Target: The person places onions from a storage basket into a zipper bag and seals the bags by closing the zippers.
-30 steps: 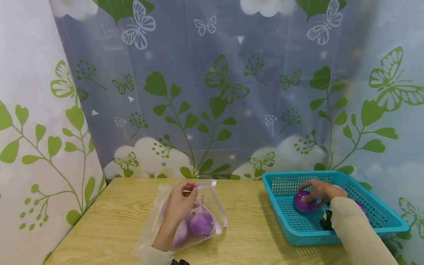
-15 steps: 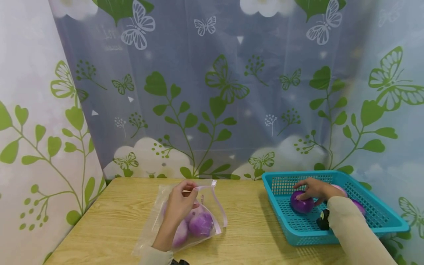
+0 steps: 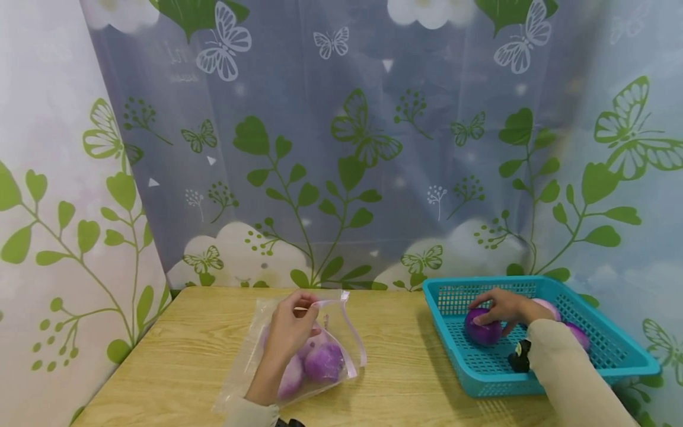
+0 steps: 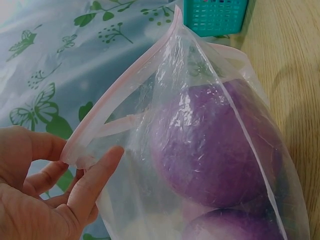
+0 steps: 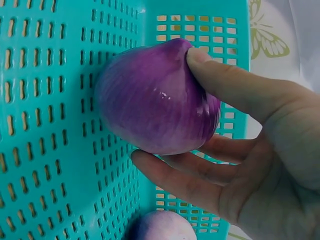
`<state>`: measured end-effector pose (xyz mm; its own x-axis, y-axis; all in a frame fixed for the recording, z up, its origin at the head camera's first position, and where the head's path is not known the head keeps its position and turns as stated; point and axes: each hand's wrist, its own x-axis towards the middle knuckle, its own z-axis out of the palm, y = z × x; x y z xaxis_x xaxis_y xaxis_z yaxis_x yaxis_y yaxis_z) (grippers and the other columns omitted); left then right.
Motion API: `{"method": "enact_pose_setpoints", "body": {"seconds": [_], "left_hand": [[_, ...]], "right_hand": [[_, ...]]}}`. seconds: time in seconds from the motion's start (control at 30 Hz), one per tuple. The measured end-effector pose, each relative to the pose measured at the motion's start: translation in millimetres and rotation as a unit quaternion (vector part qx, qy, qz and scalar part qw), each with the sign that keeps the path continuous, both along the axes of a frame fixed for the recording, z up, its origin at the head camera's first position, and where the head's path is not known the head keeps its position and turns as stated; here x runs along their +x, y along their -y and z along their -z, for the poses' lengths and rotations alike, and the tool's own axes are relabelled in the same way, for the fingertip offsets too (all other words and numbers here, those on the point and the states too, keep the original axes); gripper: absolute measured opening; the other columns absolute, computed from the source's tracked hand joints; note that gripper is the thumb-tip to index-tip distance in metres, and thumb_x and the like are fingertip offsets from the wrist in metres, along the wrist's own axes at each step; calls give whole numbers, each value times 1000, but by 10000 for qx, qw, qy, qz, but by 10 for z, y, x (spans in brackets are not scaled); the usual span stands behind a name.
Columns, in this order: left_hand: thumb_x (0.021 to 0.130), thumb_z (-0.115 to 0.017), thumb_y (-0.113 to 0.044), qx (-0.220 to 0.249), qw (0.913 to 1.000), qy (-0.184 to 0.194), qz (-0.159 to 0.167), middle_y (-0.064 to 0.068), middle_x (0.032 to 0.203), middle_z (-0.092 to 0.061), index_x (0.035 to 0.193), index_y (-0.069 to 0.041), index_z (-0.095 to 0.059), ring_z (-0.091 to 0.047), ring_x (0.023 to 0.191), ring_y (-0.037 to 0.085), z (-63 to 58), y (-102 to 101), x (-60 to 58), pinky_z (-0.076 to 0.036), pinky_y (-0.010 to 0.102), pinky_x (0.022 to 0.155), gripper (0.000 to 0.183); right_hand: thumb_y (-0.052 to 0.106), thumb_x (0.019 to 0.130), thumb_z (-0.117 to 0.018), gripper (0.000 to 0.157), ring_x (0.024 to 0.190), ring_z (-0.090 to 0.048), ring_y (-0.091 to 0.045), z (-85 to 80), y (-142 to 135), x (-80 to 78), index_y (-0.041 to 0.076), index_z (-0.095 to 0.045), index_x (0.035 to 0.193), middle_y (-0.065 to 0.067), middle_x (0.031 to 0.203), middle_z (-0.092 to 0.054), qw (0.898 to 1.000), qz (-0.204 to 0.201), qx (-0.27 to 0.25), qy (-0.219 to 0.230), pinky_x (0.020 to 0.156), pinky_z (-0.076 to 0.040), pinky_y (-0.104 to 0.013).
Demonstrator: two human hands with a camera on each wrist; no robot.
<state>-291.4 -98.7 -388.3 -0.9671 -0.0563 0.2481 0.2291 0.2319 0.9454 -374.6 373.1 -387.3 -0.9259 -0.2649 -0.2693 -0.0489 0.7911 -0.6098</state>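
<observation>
With curled fingers my left hand (image 3: 290, 329) pinches the rim of a clear zip bag (image 4: 120, 80), beside its pink-edged mouth. Several purple onions (image 4: 215, 145) show through the plastic as the bag lies on the table. Inside the teal basket, my right hand (image 3: 509, 305) holds a glossy purple onion (image 5: 155, 100), thumb near its pointed top and fingers around its side and underneath. Two more onions are behind and right of that hand, a paler one (image 3: 547, 307) and a purple one (image 3: 578, 337), partly hidden by the hand and sleeve.
The slotted teal basket (image 3: 501, 386) stands at the right side of the wooden table (image 3: 395, 356), its walls rising around the right hand. Patterned curtains (image 3: 299, 148) with leaves and butterflies hang behind and at both sides.
My right hand and the purple onion under it have shifted slightly left within the basket, uncovering more of the other onions. The left hand and bag stay in place.
</observation>
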Motion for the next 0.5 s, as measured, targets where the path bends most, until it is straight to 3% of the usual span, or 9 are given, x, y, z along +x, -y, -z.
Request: {"method": "enact_pose_setpoints", "body": {"seconds": [0.2,0.5], "left_hand": [[99,-63,-7,5,10000,7,5,20,112,-67,108,-2,-68,-68,80,18,3,0,4,-67,30,63,11],[99,-63,-7,13,10000,15,7,20,113,-67,108,-2,-68,-68,82,19,0,1,2,-67,30,64,11]], "right_hand": [[17,94,-76,54,103,-70,-37,-32,-13,17,-5,-56,140,-34,122,-62,9997,-105,-195,-110,72,-68,-51],[15,97,-73,55,102,-70,-38,-238,55,73,-8,-52,141,-37,121,-62,9978,-411,-470,-227,72,-68,-51]]}}
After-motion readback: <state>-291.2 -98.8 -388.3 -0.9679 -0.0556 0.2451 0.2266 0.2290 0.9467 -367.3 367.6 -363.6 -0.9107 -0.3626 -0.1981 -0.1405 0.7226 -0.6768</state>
